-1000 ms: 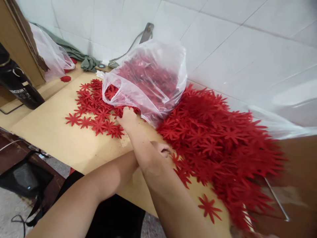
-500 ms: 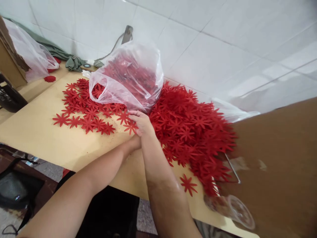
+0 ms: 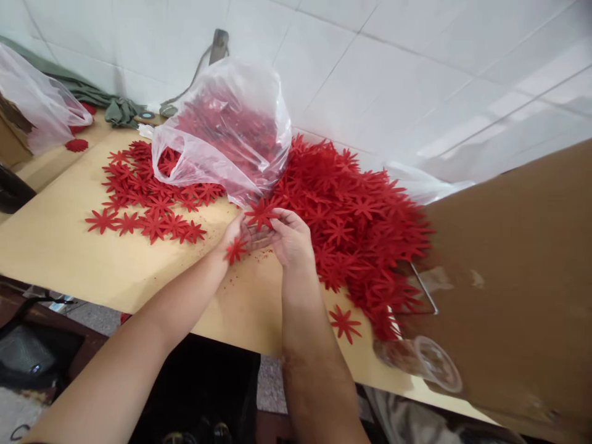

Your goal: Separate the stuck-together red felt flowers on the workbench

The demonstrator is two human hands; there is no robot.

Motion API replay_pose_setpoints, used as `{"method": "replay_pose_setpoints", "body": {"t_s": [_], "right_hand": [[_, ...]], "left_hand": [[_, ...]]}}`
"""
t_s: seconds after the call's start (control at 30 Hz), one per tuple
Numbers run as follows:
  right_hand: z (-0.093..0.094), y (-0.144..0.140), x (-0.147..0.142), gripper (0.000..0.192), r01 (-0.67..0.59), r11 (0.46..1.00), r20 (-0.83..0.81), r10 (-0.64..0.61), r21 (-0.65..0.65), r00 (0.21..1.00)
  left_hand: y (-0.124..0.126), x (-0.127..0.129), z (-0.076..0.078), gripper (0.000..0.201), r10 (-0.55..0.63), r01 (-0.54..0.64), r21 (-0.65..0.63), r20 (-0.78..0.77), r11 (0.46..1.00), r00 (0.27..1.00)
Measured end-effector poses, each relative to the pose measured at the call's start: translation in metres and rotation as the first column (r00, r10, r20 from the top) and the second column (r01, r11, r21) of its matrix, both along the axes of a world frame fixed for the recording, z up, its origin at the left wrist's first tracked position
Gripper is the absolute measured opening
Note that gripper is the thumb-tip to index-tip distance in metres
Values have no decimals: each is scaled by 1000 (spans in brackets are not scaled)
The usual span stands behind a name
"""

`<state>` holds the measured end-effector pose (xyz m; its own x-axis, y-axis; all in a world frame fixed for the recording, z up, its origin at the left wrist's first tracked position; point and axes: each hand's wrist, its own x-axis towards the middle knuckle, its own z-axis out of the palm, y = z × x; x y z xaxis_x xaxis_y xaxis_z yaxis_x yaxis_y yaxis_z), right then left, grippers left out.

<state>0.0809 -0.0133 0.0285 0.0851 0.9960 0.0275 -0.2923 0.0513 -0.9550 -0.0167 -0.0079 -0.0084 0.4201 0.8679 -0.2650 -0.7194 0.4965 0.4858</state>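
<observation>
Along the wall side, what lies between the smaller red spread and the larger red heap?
A filled, translucent plastic bag, shown in the head view.

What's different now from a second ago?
The right hand has moved right, away from the small pile, and is uncrossed from the left hand. It now holds a red flower by the left hand; a second flower shows at the left wrist. The plastic bag, big pile and lone flower look unchanged, though the view shifted.
</observation>
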Motion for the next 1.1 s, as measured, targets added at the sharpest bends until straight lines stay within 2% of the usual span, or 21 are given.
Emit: {"method": "replay_pose_setpoints", "body": {"t_s": [0.07,0.13,0.3,0.37,0.47,0.53,0.57,0.63,0.7,0.8,0.9,0.97,1.03,1.1], "right_hand": [[-6,-4,4,15,14,1000,137,-16,10,990],[-12,-6,6,15,-16,999,259,8,29,966],[-28,-1,8,31,-177,977,520,91,117,849],[-32,1,7,35,-163,969,635,8,186,773],[-31,-1,3,35,-30,943,777,-254,330,576],[-24,-9,-1,33,42,920,821,-367,389,437],[-20,-14,-2,32,46,914,835,-387,403,391],[-11,-30,-2,28,-33,918,865,-360,396,349],[-5,-50,1,23,-196,919,913,-274,341,302],[-8,-80,10,25,-358,907,972,-174,221,157],[-19,-101,19,33,-350,929,993,-117,122,35],[-27,-107,22,30,-313,948,998,-66,62,-1],[-31,-106,25,21,-292,956,1000,-6,8,8],[-29,-98,32,17,-314,949,997,50,-28,61]], "left_hand": [[0,2,0,59,-53,53,-7,37,999,998],[-1,4,1,64,-56,58,-14,76,998,996],[-2,2,3,63,63,-62,-13,105,998,993],[-1,0,4,67,74,-74,-5,134,997,988],[0,-2,6,68,82,-83,1,140,997,987],[2,-3,6,58,74,-74,-4,106,997,992],[4,-3,5,51,72,-72,-10,81,997,994],[6,-3,5,41,87,-85,-33,36,996,996],[8,-4,5,37,111,-110,-64,8,992,994],[7,-4,7,35,133,-134,-81,-23,988,991],[4,-2,9,38,143,-148,-38,-93,988,985],[2,-1,11,45,140,-141,2,-131,990,981],[0,0,13,52,132,-131,16,-149,991,980],[-1,2,14,56,123,-123,11,-170,992,978]]}}
